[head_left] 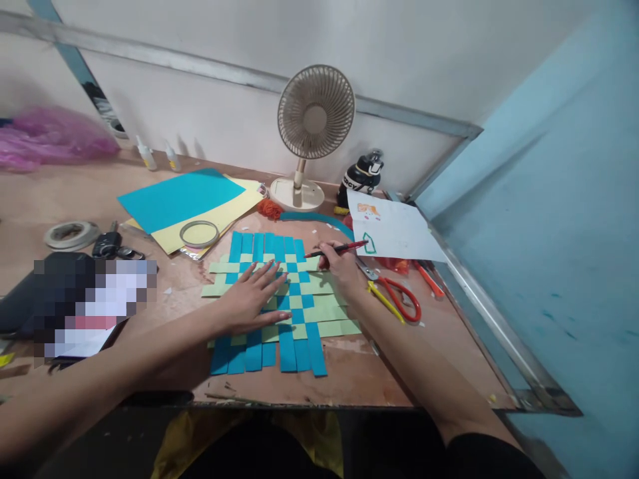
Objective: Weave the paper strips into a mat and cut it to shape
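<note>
A mat woven from blue and pale green paper strips (299, 313) lies on the wooden table in front of me. My left hand (252, 296) rests flat on the mat's left half, fingers stretched out and spread. Over the mat's upper right corner, my right hand (337, 263) is closed round a red pen (339, 249), whose tip points left across the weave.
Red and yellow scissors (397, 296) lie right of the mat, beside a white sheet with drawings (394, 233). Blue and yellow paper sheets (184, 199), a tape ring (200, 234), a tape roll (71, 234), a desk fan (312, 133), glue bottles (146, 154) and a black bottle (362, 176) stand behind.
</note>
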